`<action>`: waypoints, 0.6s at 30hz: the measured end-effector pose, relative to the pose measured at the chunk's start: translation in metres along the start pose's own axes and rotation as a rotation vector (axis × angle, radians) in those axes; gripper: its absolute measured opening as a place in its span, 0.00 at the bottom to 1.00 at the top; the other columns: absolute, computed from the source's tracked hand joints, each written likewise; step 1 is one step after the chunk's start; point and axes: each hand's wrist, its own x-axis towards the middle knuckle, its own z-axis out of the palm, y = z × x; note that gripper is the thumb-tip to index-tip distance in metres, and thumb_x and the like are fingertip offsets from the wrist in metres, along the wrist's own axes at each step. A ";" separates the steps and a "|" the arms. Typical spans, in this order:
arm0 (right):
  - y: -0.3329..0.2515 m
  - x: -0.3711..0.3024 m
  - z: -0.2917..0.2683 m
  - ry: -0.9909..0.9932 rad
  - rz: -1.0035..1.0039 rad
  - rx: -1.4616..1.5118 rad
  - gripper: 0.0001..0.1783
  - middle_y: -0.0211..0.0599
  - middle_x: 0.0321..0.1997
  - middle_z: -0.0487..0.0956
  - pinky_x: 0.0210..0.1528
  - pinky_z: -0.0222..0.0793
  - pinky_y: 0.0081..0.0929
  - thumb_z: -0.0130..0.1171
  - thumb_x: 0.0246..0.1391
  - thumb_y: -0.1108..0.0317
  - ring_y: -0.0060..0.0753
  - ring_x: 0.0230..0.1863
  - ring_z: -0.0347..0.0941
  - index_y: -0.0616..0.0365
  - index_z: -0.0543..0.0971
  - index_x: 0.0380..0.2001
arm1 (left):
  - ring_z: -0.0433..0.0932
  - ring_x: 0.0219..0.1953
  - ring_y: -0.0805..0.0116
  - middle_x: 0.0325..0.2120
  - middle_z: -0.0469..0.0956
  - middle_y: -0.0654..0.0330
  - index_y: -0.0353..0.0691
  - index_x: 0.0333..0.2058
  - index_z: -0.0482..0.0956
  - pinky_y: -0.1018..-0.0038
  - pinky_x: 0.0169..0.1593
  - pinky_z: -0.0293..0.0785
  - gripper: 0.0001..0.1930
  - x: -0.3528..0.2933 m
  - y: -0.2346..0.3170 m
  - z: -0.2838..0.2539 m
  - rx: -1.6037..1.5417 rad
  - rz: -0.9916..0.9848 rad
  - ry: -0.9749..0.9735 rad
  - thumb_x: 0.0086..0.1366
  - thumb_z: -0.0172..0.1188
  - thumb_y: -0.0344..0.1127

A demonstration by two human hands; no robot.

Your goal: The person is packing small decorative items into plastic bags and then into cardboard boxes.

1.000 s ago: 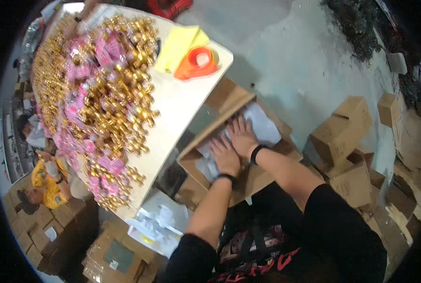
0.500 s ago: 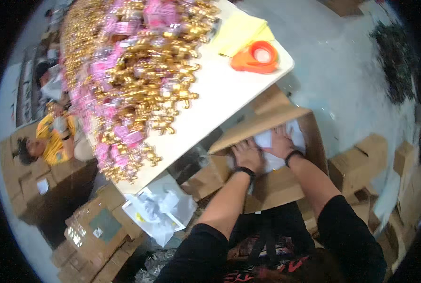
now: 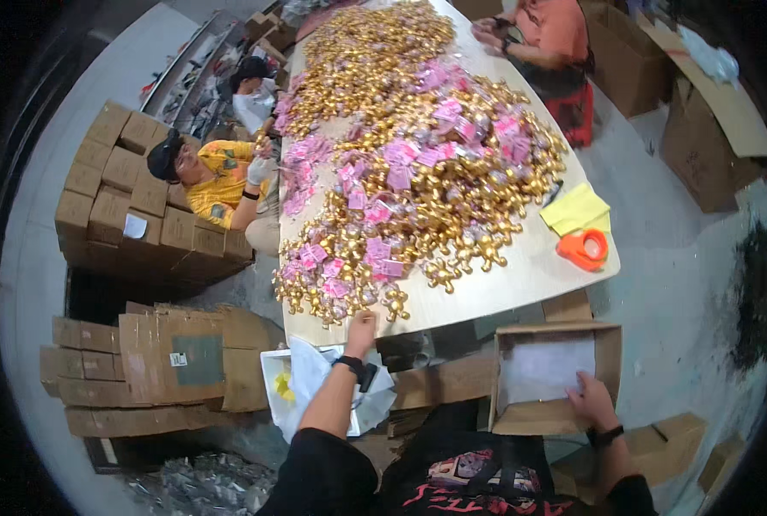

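Note:
My left hand [image 3: 362,334] is at the table's near edge, fingers curled together; what they hold, if anything, is hidden. Just beyond it lie gold bear-shaped figures [image 3: 394,303], the closest of a large heap in clear wrapping. Pink printed cards [image 3: 401,163] are scattered through that heap. My right hand [image 3: 592,401] hovers over an open cardboard box [image 3: 607,348], with its fingers apart and no object seen in them. White sheeting [image 3: 543,365] lines the bottom of this box.
An orange tape dispenser [image 3: 583,249] and yellow cloth [image 3: 577,209] lie on the white table [image 3: 530,297]. A white bin [image 3: 273,370] holds crumpled plastic. A person in yellow [image 3: 220,185] sits left; another in orange [image 3: 555,30] sits far right. Stacked cartons [image 3: 130,193] stand left.
My hands were both pressing down inside the box. The left has moved out to the table's edge near the gold figures; the right has lifted. The view has shifted, showing more table.

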 end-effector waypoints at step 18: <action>0.065 -0.282 0.081 0.031 0.708 0.069 0.12 0.38 0.27 0.78 0.27 0.70 0.30 0.59 0.57 0.68 0.33 0.23 0.73 0.62 0.74 0.42 | 0.61 0.61 0.32 0.60 0.60 0.34 0.37 0.61 0.63 0.48 0.59 0.67 0.38 0.255 0.001 -0.084 0.421 -0.004 0.333 0.54 0.67 0.44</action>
